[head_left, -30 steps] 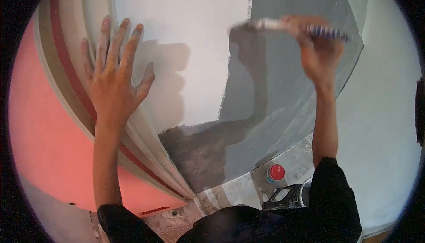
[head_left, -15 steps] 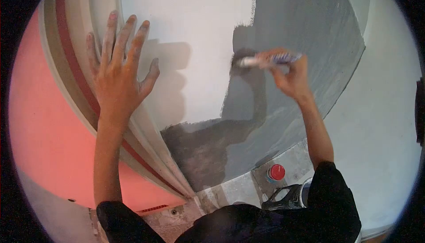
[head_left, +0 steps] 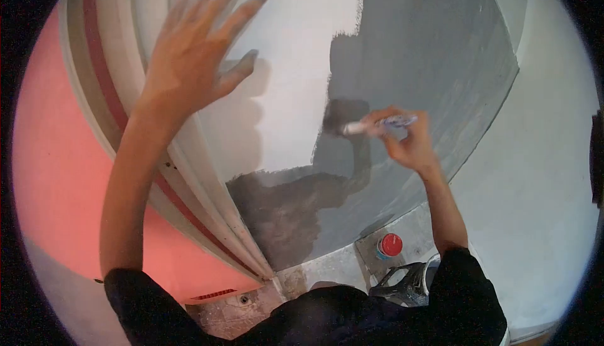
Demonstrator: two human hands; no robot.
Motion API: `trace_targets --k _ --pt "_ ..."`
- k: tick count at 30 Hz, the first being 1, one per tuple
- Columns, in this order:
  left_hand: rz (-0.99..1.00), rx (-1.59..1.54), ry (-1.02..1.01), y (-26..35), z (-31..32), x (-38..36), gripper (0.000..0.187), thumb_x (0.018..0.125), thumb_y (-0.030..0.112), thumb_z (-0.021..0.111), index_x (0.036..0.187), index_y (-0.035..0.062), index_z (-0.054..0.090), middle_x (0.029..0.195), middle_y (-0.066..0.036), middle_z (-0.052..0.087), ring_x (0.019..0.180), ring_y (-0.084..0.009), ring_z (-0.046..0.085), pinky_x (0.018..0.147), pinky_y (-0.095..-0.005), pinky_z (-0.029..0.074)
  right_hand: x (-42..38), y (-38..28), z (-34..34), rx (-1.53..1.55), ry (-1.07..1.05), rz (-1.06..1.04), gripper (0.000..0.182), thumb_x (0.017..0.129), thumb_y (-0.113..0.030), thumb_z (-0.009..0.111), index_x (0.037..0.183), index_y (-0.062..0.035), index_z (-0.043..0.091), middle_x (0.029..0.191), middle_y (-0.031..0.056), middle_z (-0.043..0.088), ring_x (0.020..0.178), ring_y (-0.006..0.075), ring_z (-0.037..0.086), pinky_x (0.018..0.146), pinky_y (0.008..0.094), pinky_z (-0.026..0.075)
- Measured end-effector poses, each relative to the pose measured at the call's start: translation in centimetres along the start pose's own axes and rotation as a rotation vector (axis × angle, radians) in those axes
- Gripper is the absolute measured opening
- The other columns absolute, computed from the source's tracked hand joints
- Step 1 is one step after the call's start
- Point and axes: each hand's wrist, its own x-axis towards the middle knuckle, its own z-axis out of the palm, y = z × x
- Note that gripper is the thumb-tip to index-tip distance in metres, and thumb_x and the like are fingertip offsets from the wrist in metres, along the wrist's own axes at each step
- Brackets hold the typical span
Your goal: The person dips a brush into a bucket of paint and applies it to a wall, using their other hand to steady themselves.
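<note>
A paintbrush (head_left: 355,128) with a pale ferrule and a blue-and-white handle is gripped in my right hand (head_left: 410,141). Its bristles are at the wall's grey painted area (head_left: 428,50), close to the ragged edge where the white area (head_left: 270,25) begins. My left hand (head_left: 195,50) has its fingers spread, over the white surface and the door frame moulding (head_left: 151,18). Paint smudges show on its thumb and fingertips. Both arms cast shadows on the wall, with a darker patch low on the grey.
On the floor below stand a jar with a red lid (head_left: 391,244) and a black plastic stool (head_left: 402,285) beside a bucket (head_left: 431,272). A pink door or panel (head_left: 56,176) fills the left side. A pale wall (head_left: 535,220) adjoins on the right.
My right hand and the brush have moved down along the grey edge. My left hand has shifted up and to the right, its fingers still spread.
</note>
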Motion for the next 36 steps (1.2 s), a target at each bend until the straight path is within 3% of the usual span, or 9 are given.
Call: trace_targets --k 3,6,12,18,20,24,27,32,36 --pt "0.063 0.215 -0.09 -0.1 1.5 1.1 0.085 0.086 0.048 0.065 0.155 0.0162 0.028 0.163 -0.011 0.023 0.151 -0.0319 0.02 0.124 -0.0525 0.014 -0.7 1.1 1.9 0.05 -0.145 0.139 0.019 0.076 0.008 0.066 0.092 -0.0012 0.072 0.091 0.0108 0.076 0.083 0.0231 0.074 0.078 0.0322 0.057" --pt "0.062 -0.103 0.011 0.0 0.4 0.8 0.093 0.073 0.037 0.078 0.154 0.0241 0.034 0.163 -0.003 0.028 0.15 -0.0264 0.026 0.122 -0.0484 0.026 0.2 3.3 0.6 -0.108 -0.172 0.032 0.024 0.077 0.001 0.068 0.099 -0.007 0.072 0.089 0.0127 0.074 0.081 0.0238 0.074 0.076 0.0326 0.056" --pt "0.035 -0.042 -0.076 0.2 0.2 1.1 0.101 0.07 0.04 0.08 0.156 0.0248 0.03 0.164 -0.003 0.024 0.15 -0.0253 0.025 0.122 -0.0472 0.027 6.7 6.2 -6.2 -0.318 0.231 -0.118 0.016 0.087 -0.007 0.072 0.103 -0.0046 0.07 0.101 0.0095 0.074 0.094 0.0222 0.072 0.081 0.0341 0.057" --pt "0.026 -0.017 -0.12 0.4 0.0 1.0 0.103 0.068 0.038 0.082 0.156 0.0253 0.029 0.165 -0.002 0.022 0.15 -0.0249 0.024 0.122 -0.0475 0.026 7.4 -0.5 -6.3 -0.063 0.391 -0.194 0.017 0.089 -0.001 0.068 0.106 -0.004 0.069 0.105 0.0106 0.074 0.098 0.023 0.071 0.087 0.0339 0.057" --pt "0.034 -0.029 -0.098 0.1 0.4 0.9 0.104 0.069 0.038 0.082 0.157 0.0255 0.028 0.165 -0.002 0.021 0.151 -0.0248 0.024 0.122 -0.0473 0.026 3.5 0.6 -4.5 -0.07 0.219 -0.268 0.021 0.086 0.003 0.067 0.106 -0.0037 0.07 0.102 0.011 0.074 0.094 0.0223 0.072 0.084 0.0341 0.057" --pt "0.007 -0.06 -0.124 -0.1 0.9 0.5 0.102 0.07 0.037 0.081 0.157 0.0258 0.027 0.166 -0.002 0.02 0.151 -0.0246 0.023 0.122 -0.0474 0.026 -2.7 0.9 1.4 0.027 -0.226 0.093 0.033 0.08 0.005 0.065 0.11 -0.009 0.07 0.096 0.0099 0.075 0.088 0.0271 0.074 0.08 0.0351 0.058" --pt "0.005 -0.052 -0.12 0.1 0.9 0.6 0.101 0.071 0.037 0.08 0.157 0.0258 0.027 0.166 -0.002 0.02 0.151 -0.0247 0.023 0.122 -0.0477 0.025 -3.1 3.3 2.6 0.002 -0.241 0.074 0.026 0.076 0.004 0.068 0.1 -0.0058 0.072 0.098 0.0082 0.075 0.09 0.0232 0.073 0.081 0.035 0.058" --pt "0.0 -0.054 -0.124 0.0 1.0 0.6 0.101 0.072 0.036 0.08 0.157 0.0263 0.027 0.166 -0.001 0.019 0.151 -0.025 0.023 0.122 -0.0476 0.026 1.4 9.0 -2.4 -0.247 -0.047 -0.075 0.026 0.083 -0.015 0.074 0.108 -0.0102 0.07 0.109 0.0086 0.068 0.093 0.0255 0.063 0.087 0.0382 0.049" --pt "0.001 -0.066 -0.112 0.0 0.8 0.6 0.101 0.072 0.035 0.081 0.157 0.0269 0.028 0.166 -0.001 0.02 0.151 -0.0254 0.024 0.122 -0.0478 0.026 9.2 7.9 -7.6 -0.223 0.218 -0.202 0.023 0.089 -0.018 0.074 0.108 -0.0061 0.069 0.105 0.0107 0.069 0.092 0.0251 0.067 0.084 0.0351 0.052"
